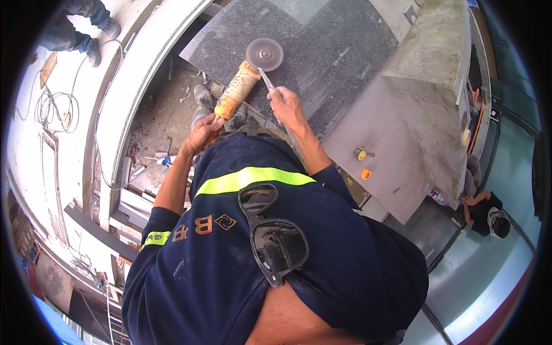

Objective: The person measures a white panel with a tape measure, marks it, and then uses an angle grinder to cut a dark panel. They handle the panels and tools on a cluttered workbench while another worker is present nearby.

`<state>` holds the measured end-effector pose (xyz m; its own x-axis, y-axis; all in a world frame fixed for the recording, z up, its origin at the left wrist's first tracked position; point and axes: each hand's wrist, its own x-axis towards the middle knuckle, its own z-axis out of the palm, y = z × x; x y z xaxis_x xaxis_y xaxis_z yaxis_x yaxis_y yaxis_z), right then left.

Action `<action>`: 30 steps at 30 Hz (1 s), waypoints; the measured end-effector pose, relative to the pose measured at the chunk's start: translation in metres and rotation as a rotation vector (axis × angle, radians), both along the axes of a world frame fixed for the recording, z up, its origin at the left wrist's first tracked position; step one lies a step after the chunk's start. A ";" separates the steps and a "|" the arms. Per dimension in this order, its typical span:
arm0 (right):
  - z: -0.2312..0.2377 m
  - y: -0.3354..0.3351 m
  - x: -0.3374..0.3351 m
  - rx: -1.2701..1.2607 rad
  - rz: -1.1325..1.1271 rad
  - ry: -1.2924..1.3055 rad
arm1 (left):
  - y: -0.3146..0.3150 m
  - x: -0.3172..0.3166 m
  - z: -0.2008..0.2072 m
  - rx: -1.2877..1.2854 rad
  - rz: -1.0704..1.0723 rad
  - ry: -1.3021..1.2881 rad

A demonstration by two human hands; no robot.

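My left hand (pixel 202 133) is wrapped round the rear handle of an angle grinder (pixel 237 91). Dirty yellowish tape covers the grinder's body, and its round cutting disc (pixel 264 54) lies over the grey speckled stone slab (pixel 328 46). In my right hand (pixel 287 108) is a slim, pale tool like a knife (pixel 265 79), gripped in closed fingers. Its tip points at the front end of the grinder, close beside the disc; whether it touches cannot be made out.
On a pale board to the right lie a yellow-and-black roll (pixel 360 153) and an orange tape measure (pixel 366 173). A person (pixel 487 215) crouches at far right; another's legs (pixel 86 34) stand top left near a coiled cable (pixel 57 112). Offcuts and rubble litter the floor (pixel 172 121).
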<state>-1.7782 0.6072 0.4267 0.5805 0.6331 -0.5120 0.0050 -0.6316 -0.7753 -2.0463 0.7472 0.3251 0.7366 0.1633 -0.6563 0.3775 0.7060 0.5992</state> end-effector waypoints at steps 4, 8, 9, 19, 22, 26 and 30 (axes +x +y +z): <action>-0.012 -0.002 0.000 0.036 0.033 -0.065 | 0.001 0.000 0.001 0.007 -0.004 0.015; -0.018 -0.002 -0.002 0.040 0.047 -0.093 | 0.002 0.001 0.004 -0.018 -0.041 0.020; -0.018 -0.002 -0.002 0.043 0.045 -0.093 | 0.002 0.001 0.004 -0.018 -0.040 0.016; -0.001 0.006 -0.005 -0.056 -0.012 -0.022 | 0.005 0.004 0.011 -0.012 -0.056 0.018; -0.002 0.007 -0.007 -0.043 -0.009 -0.034 | 0.006 0.005 0.015 0.008 -0.068 0.033; -0.003 0.009 -0.007 -0.036 -0.029 -0.006 | 0.007 0.005 0.015 0.021 -0.059 0.031; 0.001 0.010 -0.007 -0.045 -0.043 0.018 | 0.007 0.005 0.014 0.026 -0.059 0.039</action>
<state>-1.7856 0.6174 0.4282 0.5971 0.5837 -0.5503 -0.0367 -0.6654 -0.7456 -2.0414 0.7541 0.3387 0.7193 0.1378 -0.6809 0.4414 0.6662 0.6011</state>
